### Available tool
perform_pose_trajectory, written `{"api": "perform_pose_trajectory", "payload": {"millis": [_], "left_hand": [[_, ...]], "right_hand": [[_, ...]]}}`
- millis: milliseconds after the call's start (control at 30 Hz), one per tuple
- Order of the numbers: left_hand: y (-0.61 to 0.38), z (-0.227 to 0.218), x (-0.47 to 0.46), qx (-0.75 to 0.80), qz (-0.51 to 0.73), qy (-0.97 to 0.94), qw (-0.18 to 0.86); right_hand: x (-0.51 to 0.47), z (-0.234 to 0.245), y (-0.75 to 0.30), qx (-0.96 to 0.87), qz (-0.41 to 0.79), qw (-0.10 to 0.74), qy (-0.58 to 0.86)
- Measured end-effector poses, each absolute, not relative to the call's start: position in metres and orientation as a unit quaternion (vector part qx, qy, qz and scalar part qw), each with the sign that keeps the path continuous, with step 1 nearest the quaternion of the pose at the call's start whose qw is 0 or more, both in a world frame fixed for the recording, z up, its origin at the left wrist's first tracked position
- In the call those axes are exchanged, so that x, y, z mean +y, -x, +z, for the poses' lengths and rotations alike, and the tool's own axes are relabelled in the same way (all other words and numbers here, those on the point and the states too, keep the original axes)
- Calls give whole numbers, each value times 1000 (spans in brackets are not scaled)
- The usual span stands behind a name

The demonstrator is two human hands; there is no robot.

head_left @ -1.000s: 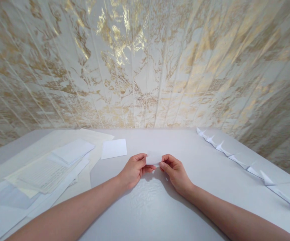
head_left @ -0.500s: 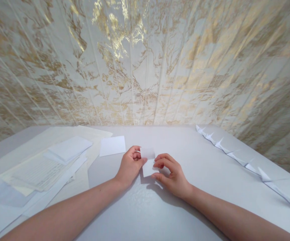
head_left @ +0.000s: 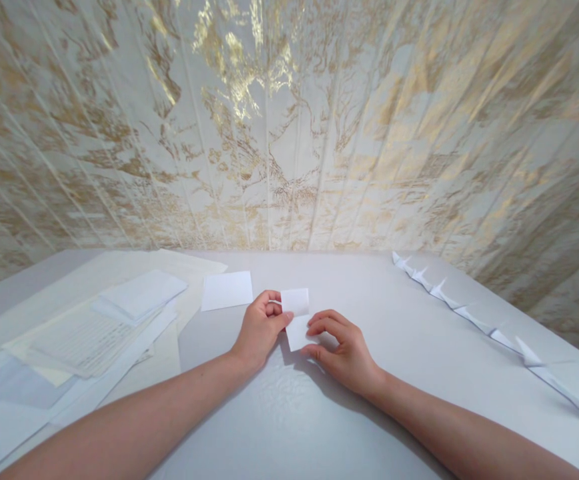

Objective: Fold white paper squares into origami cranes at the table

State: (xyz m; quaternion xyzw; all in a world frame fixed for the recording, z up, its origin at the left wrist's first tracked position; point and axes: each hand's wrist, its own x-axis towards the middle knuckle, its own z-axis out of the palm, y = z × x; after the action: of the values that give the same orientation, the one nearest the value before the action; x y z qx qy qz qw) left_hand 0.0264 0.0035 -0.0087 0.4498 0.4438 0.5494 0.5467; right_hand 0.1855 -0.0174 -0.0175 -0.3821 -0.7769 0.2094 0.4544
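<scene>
A small white piece of paper (head_left: 299, 331) with a crease across its middle is held just above the table. My left hand (head_left: 261, 332) pinches its left edge near the crease, thumb in front and fingers bent behind. At the lower right edge, my right hand (head_left: 342, 347) has its thumb and fingertips closed on the paper. The upper half tilts away from the lower half. Beyond my left hand, a flat white sheet (head_left: 227, 291) lies on the table.
On the left, several papers (head_left: 142, 293) are piled over a larger cream sheet (head_left: 189, 267), including a page with printed lines (head_left: 82, 343). Folded white paper cranes (head_left: 527, 353) stand in a row along the right side of the table (head_left: 249, 427). A gold-patterned curtain (head_left: 289, 133) hangs behind.
The upper half of the small paper has turned from shaded to bright and stands a little higher. Both hands keep nearly the same place; the view has shifted slightly.
</scene>
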Motion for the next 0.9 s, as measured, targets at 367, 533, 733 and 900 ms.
{"api": "perform_pose_trajectory", "payload": {"millis": [367,533,733,900], "left_hand": [[-25,-8,5,420,560,-414,582],[-25,-7,4,381,562,-394,620],[-24,-4,5,363,559,-371,647],[-22,-7,4,357,537,-394,655]], "right_hand": [[-12,-19,-187,-733,296,456,409],[-10,-22,-188,-712,333,468,404],[-9,-23,-188,-699,371,477,382],[-10,-21,-188,-709,371,456,390]]}}
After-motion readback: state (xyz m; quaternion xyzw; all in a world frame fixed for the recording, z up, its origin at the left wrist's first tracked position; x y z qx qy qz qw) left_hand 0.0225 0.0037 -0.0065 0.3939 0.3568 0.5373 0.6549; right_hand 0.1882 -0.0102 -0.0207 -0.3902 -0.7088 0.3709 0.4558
